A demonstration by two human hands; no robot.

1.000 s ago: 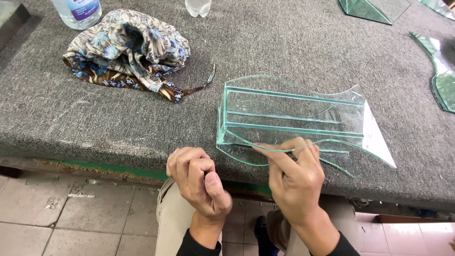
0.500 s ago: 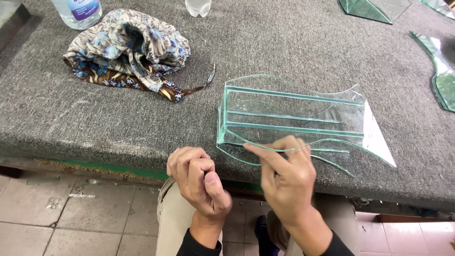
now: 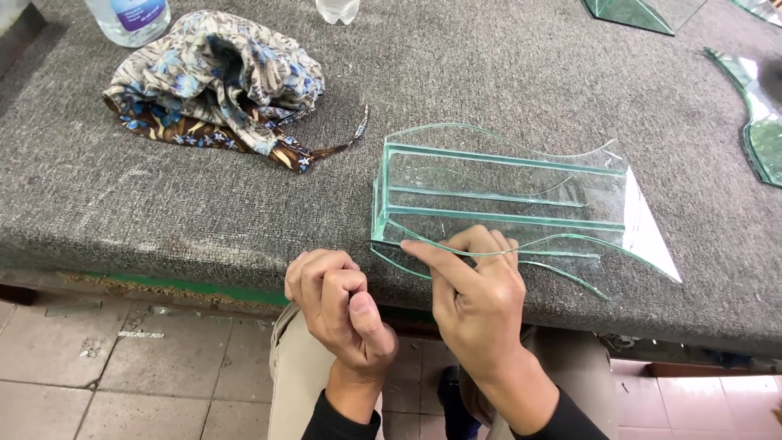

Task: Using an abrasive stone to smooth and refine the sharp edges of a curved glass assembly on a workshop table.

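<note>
A clear glass structure (image 3: pixel 505 183) of straight panes between two wavy-edged panes lies on the grey carpeted table (image 3: pixel 163 204), near its front edge. My right hand (image 3: pixel 476 293) is on the near wavy pane, fingers curled over its top edge and the index finger stretched left along it toward the corner. My left hand (image 3: pixel 338 314) is a closed fist just off the table's edge, left of the glass, apart from it; nothing shows inside it.
A crumpled patterned cloth (image 3: pixel 216 77) lies at the back left, with a plastic bottle (image 3: pixel 126 16) behind it and another bottle (image 3: pixel 336 8) at the top. More glass pieces lie at the right edge (image 3: pixel 762 114) and top right (image 3: pixel 635 12). Tiled floor is below.
My right hand has slid left along the near wavy glass edge, and its index finger now points toward the left corner. The left fist has stayed put.
</note>
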